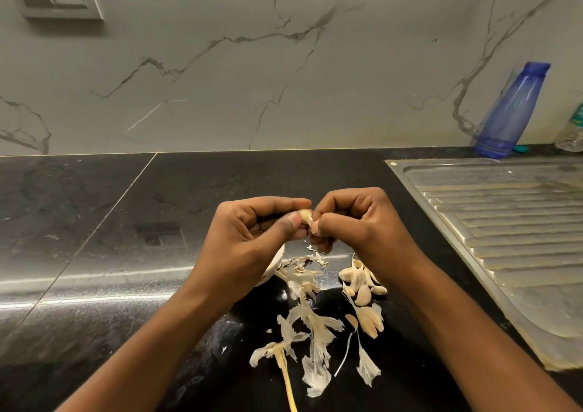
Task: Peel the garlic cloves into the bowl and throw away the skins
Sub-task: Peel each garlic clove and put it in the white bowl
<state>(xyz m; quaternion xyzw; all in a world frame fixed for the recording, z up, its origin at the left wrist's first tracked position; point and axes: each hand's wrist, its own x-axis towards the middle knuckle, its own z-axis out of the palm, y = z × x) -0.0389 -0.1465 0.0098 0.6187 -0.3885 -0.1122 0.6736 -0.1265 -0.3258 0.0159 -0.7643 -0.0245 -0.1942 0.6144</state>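
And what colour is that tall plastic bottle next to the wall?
The tall plastic bottle is see-through blue, seen in the head view.

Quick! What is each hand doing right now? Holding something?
Left hand: closed, fingers pinching a garlic clove.
Right hand: closed, fingers pinching the other end of the same clove.

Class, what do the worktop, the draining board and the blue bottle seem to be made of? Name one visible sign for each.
Worktop: likely polished black stone, perhaps granite; glossy streaks of reflected light and fine speckle.
Draining board: stainless steel, matt-brushed; grey metallic sheen and pressed ribs.
Blue bottle: probably translucent plastic; light passes through its tinted body.
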